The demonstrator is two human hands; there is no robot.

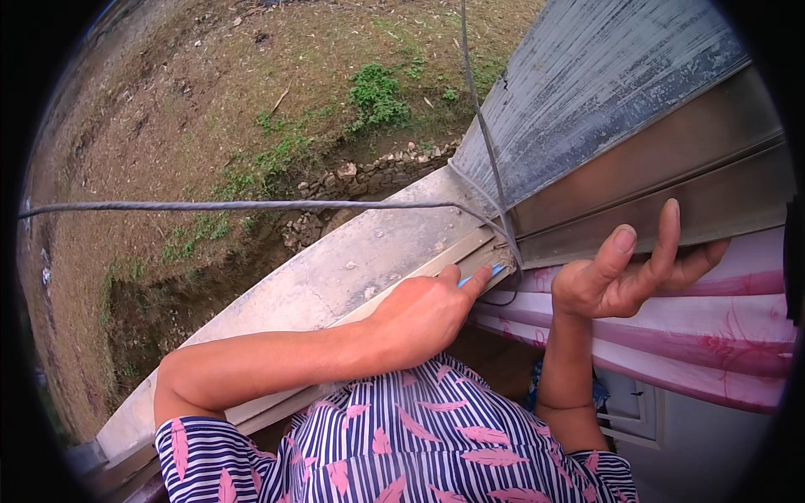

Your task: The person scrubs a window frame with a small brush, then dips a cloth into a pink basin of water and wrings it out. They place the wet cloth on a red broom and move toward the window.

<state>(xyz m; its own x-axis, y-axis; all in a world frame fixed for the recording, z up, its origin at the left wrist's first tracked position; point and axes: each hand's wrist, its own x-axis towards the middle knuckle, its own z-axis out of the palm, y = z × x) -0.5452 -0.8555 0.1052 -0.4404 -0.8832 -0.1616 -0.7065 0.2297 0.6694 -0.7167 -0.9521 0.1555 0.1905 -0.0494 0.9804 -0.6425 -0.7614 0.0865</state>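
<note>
My left hand [418,317] grips a slim blue tool [481,275], most of it hidden under my fingers. Its far end lies low in the corner of the window track [468,254], beside the upright frame. What kind of tool it is, I cannot tell. Palm up and fingers apart, my right hand [619,276] is raised at the lower edge of the brown sliding window panel [654,182]. Some of its fingers reach that edge; whether they press on it is unclear. Nothing shows in that palm.
A concrete sill [327,270] runs outside the track. Grey cables [251,205] cross the opening and meet at the frame corner. A pink and white curtain [692,320] hangs at right. Outside, a stone wall [371,173] and grassy slope [188,113] lie below.
</note>
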